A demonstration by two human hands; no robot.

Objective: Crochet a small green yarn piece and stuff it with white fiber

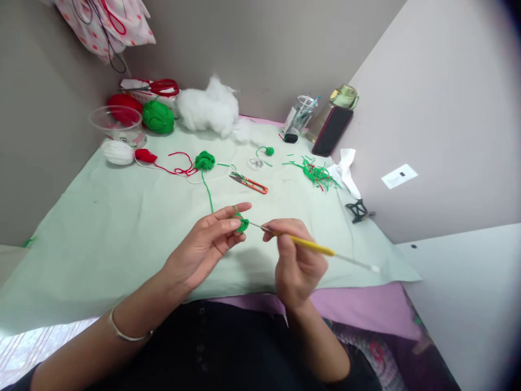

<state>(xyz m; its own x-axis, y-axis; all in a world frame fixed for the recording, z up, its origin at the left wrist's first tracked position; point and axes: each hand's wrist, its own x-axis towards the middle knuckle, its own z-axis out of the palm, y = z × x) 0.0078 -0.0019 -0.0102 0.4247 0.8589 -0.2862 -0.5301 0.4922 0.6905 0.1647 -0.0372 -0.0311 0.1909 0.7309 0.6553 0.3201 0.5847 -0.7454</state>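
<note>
Between the thumb and fingers of my left hand [207, 239] is a small green crochet piece [242, 224]. My right hand [299, 260] grips a crochet hook [311, 245] by its yellow handle, and the metal tip reaches the green piece. Where exactly the tip enters the stitches is too small to tell. A strand of green yarn [208, 190] runs from my left hand up to a loose green yarn bundle [204, 161] on the table. Orange thread snips [250, 183] lie just beyond my hands.
Green yarn balls [158, 117], a plastic tub [122, 136] and white stuffing [209, 108] stand at the back left. Yarn scraps [315, 174], a black claw clip [358, 210], a phone [332, 130] and a bottle [345, 96] are on the right, near the wall.
</note>
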